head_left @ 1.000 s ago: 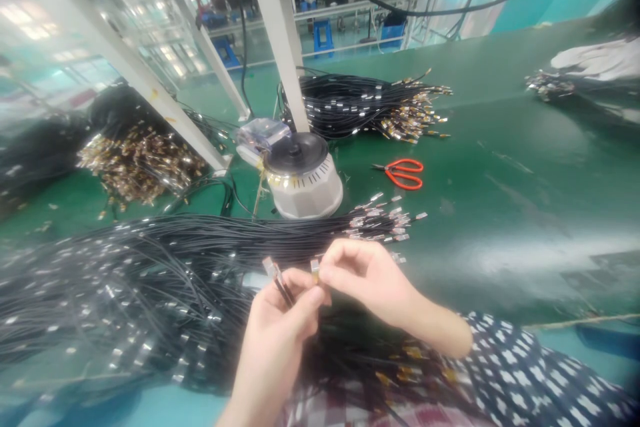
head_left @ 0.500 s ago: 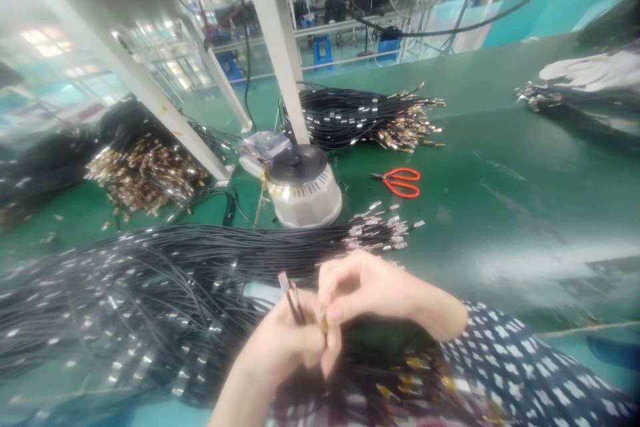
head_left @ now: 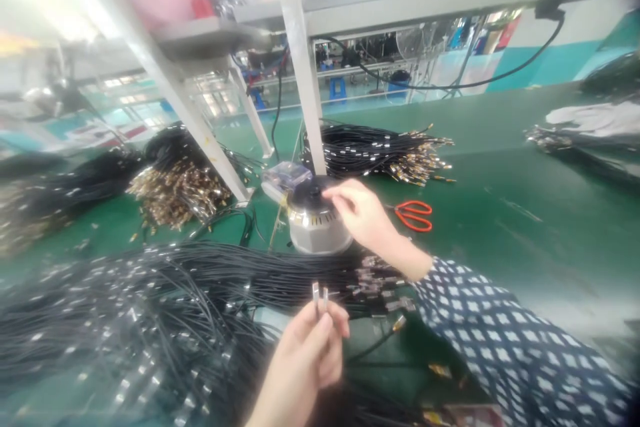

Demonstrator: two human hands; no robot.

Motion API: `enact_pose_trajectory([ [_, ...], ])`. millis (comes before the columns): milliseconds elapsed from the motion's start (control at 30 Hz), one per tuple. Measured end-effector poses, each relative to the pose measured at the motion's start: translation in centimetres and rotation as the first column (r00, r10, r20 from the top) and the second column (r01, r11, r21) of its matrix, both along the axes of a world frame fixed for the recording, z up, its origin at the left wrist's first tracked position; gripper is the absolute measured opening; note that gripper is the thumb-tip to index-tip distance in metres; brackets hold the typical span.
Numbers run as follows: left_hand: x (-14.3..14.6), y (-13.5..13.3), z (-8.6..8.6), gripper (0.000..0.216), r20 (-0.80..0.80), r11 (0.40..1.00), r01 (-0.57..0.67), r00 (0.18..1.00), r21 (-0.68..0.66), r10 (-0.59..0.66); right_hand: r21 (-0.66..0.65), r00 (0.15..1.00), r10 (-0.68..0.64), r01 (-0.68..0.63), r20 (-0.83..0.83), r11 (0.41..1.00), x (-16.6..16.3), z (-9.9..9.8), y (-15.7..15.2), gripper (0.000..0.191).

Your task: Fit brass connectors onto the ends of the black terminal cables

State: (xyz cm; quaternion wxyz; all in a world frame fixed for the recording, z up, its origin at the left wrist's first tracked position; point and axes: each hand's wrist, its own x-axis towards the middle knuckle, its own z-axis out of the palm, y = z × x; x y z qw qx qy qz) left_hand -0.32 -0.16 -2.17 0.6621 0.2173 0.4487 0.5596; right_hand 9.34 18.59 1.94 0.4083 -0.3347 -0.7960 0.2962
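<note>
My left hand is closed around black cables, and two flat metal connector ends stick up above its thumb. My right hand reaches forward with thumb and index finger pinched at the black round top of a white dispenser-like device. Whatever lies between those fingertips is too small to make out. Just beyond my left hand runs a thick bundle of black cables, whose metal ends lie partly under my right forearm. A single cable with a gold-coloured tip extends right of my left hand.
Red-handled scissors lie right of the device. A clear plastic box sits behind it, near a white rack post. More cable bundles rest at the back, and another pile at the left. White gloves lie far right.
My right hand has left my left hand and moved forward to the device's top. The left hand keeps its cables. The camera view has tilted up, showing more of the rack.
</note>
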Motion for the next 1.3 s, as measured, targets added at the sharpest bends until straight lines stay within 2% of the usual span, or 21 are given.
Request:
enact_pose_trajectory([
  [100, 0.0, 0.0, -0.1, 0.028, -0.015, 1.000, -0.002, 1.000, 0.002, 0.002, 0.160, 0.992, -0.053, 0.035, 0.110, 0.986, -1.4, 1.0, 2.1, 0.035],
  [200, -0.1, 0.1, -0.1, 0.030, 0.004, 1.000, 0.002, 1.000, -0.001, -0.002, 0.241, 0.976, -0.051, -0.002, 0.210, 0.971, -2.2, 1.4, 3.2, 0.033],
  [333, -0.1, 0.1, 0.0, 0.027, 0.043, 1.000, -0.006, 0.999, 0.004, 0.006, 0.300, 0.973, -0.048, -0.023, 0.227, 0.954, -1.5, 1.6, 2.1, 0.031],
  [400, -0.2, 0.1, 0.0, 0.026, 0.063, 1.000, -0.023, 0.998, -0.003, 0.023, 0.194, 0.992, -0.031, 0.007, 0.123, 0.981, -0.7, 1.4, 0.6, 0.029],
  [433, -0.2, 0.1, 0.0, 0.025, 0.073, 0.999, -0.033, 0.997, -0.008, 0.034, 0.012, 1.000, -0.005, 0.005, -0.007, 1.000, -0.3, 1.2, -0.1, 0.024],
  [467, -0.2, 0.1, 0.0, 0.024, 0.081, 0.999, -0.041, 0.996, -0.013, 0.042, -0.197, 0.994, 0.001, -0.023, -0.113, 0.980, 0.1, 0.9, -0.9, 0.018],
  [533, -0.2, 0.1, 0.0, 0.024, 0.091, 0.998, -0.053, 0.994, -0.016, 0.055, -0.413, 0.985, 0.014, -0.084, -0.170, 0.907, 0.4, 0.2, -1.9, 0.020],
  [700, -0.1, 0.1, 0.1, 0.025, 0.097, 0.998, -0.063, 0.993, -0.014, 0.064, -0.629, 0.980, 0.027, -0.148, -0.198, 0.763, -0.8, -0.8, -2.4, 0.028],
  [867, 0.0, 0.0, 0.2, 0.030, 0.093, 0.999, -0.044, 0.995, -0.018, 0.046, -0.750, 0.960, -0.065, -0.169, -0.272, 0.639, -2.1, -0.3, -2.2, 0.028],
  [1100, 0.1, 0.1, 0.0, 0.028, 0.090, 0.999, -0.023, 0.996, -0.030, 0.026, -0.809, 0.921, -0.154, -0.222, -0.357, 0.544, -2.0, 0.4, -2.6, 0.024],
  [1200, 0.0, 0.1, -0.1, 0.026, 0.106, 0.999, -0.019, 0.994, -0.034, 0.022, -0.798, 0.908, -0.149, -0.255, -0.393, 0.546, -1.5, 1.2, -2.9, 0.022],
  [1233, 0.0, 0.1, -0.1, 0.025, 0.113, 0.999, -0.017, 0.993, -0.036, 0.021, -0.779, 0.899, -0.146, -0.266, -0.414, 0.567, -1.3, 1.4, -3.0, 0.022],
  [1300, 0.0, 0.1, -0.2, 0.024, 0.123, 0.999, -0.021, 0.992, -0.040, 0.026, -0.696, 0.878, -0.131, -0.265, -0.460, 0.668, -0.9, 1.6, -3.2, 0.022],
])
